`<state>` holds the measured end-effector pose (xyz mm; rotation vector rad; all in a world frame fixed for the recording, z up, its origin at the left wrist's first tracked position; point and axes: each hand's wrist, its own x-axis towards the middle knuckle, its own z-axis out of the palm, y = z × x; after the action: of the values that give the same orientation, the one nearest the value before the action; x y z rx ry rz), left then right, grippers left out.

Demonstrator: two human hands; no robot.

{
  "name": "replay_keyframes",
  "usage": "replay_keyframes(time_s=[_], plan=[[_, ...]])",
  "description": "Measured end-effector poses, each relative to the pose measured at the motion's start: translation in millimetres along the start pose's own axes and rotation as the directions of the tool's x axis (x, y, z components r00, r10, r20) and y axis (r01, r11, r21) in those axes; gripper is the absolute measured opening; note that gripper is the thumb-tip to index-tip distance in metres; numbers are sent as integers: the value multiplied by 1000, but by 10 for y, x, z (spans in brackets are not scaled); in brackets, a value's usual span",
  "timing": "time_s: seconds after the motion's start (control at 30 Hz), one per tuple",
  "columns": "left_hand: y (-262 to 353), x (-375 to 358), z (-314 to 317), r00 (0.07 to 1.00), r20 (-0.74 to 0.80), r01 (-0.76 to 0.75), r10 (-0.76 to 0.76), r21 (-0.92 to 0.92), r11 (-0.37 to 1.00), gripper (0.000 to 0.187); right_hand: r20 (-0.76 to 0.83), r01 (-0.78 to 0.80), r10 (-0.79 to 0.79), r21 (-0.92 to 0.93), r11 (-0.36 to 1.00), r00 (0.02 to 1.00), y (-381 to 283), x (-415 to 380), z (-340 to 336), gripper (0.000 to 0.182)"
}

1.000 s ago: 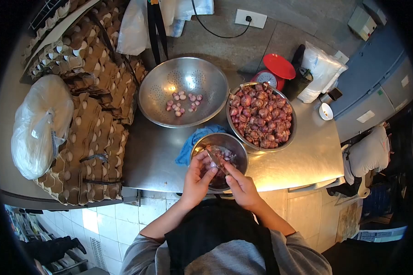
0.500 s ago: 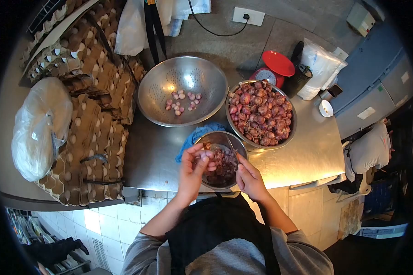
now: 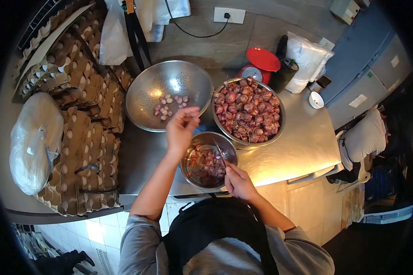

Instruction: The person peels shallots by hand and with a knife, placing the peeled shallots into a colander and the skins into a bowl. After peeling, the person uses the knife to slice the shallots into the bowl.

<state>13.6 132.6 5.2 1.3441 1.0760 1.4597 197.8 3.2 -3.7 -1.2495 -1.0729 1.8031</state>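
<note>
My right hand [image 3: 240, 183] is closed round the handle of a small knife [image 3: 220, 154]. Its blade points up and away over a steel bowl [image 3: 183, 172] of shallot skins and trimmings [image 3: 211, 165]. My left hand [image 3: 181, 130] is raised at the front right rim of a steel colander [image 3: 137, 107], fingers curled together; what they hold, if anything, is hidden. Several peeled shallots [image 3: 165, 110] lie in the bottom of the colander. To the right, a larger steel bowl [image 3: 283, 121] is heaped with unpeeled red shallots [image 3: 250, 110].
Stacked egg trays [image 3: 85, 160] and a tied plastic bag [image 3: 36, 142] fill the left side. Behind the shallots stand a red scale [image 3: 263, 59] and a white plastic sack [image 3: 305, 62]. A small white bowl [image 3: 316, 100] sits near the right end of the steel table [image 3: 302, 146].
My left hand has moved up and away from the trimmings bowl to the colander; the peeled shallot seen in its fingers no longer shows. My right hand keeps the knife over the bowl. The view has shifted slightly.
</note>
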Motion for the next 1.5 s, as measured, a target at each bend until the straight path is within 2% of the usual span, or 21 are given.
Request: replay_keyframes(time_s=[0.03,0.17,0.27,0.4,0.43,0.53,0.6,0.67,0.73,0.83,0.93,0.97,1.03,1.13,1.23,1.4,1.5], plan=[[29,-15,115,1000,2,17,-17,86,996,23,18,5,-5,10,1000,1000,15,-3,-16,41],[26,144,408,969,240,-169,57,475,863,24,50,124,-125,17,992,991,26,-50,-25,43],[-333,312,592,936,299,-333,183,598,729,25,76,188,-189,19,982,979,53,-68,-43,44],[-318,384,733,904,418,-378,88,687,620,26,105,195,-197,36,980,975,119,-72,-77,45],[-281,368,752,906,423,-344,25,701,625,29,100,197,-199,31,980,975,126,-81,-78,45],[-266,327,727,899,434,-343,58,616,709,31,85,233,-235,35,972,968,125,-81,-89,45],[-322,258,674,926,374,-94,-56,371,924,28,64,290,-294,67,955,954,136,-77,-98,45],[-337,96,563,916,349,186,-195,59,981,25,44,321,-328,126,939,944,132,-69,-124,46],[22,-147,410,870,363,441,-333,-274,854,24,27,337,-344,148,930,938,102,-46,-147,46],[148,-443,142,755,447,648,-480,-397,650,28,10,332,-334,91,939,942,19,-15,-104,48],[217,-705,41,764,390,645,-514,-448,619,31,110,276,-259,-197,941,960,-63,-6,-78,47],[246,-775,18,771,374,637,-516,-441,632,30,129,404,-383,-317,858,915,-40,24,-49,46],[309,-887,-10,800,321,598,-507,-490,634,28,216,610,-599,-520,599,772,6,100,21,45],[272,-1020,-95,811,266,566,-521,-581,585,22,203,472,-429,-463,750,880,-86,-41,95,43],[254,-1102,-185,783,283,595,-555,-602,533,18,218,440,-382,-449,778,898,-60,-105,94,43],[280,-1186,-162,763,244,591,-599,-638,493,14,228,421,-354,-444,791,907,-36,-144,107,43],[206,-1283,-129,764,311,615,-565,-614,495,10,226,470,-412,-434,768,883,-38,-85,133,43]])
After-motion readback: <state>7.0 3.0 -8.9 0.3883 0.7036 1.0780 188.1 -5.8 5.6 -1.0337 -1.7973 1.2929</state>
